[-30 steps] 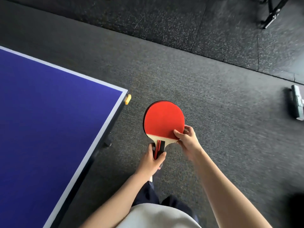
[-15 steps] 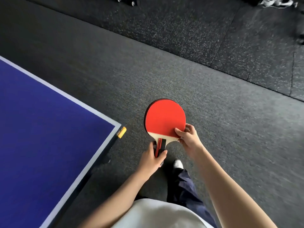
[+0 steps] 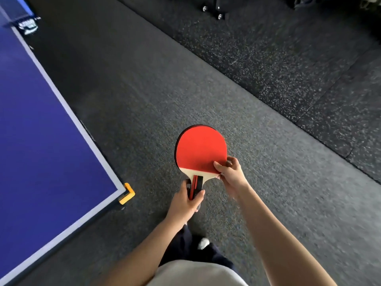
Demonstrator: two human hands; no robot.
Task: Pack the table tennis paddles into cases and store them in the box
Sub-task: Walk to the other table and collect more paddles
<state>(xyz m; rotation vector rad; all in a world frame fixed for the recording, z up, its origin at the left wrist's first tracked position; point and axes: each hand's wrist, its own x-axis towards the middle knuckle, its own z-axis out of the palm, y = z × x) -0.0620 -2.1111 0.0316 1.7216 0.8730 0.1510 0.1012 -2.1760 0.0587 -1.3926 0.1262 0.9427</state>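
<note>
The red-rubbered wooden table tennis paddle (image 3: 201, 150), apparently stacked on a second, is held over the grey carpeted floor (image 3: 268, 182), at 3 o'clock from the blue table's (image 3: 41, 141) corner. Its handle is gripped by the left hand (image 3: 186, 200); the blade's edge is pinched at 4 o'clock by the right hand (image 3: 232, 175). It is judged light, stiff and best held by the handle. No legible writing is seen.

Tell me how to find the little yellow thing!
Find the big blue table on the left. Follow its white edge down to the near corner, beside the dark floor. The yellow corner guard caps that corner, the only yellow thing around.
</note>
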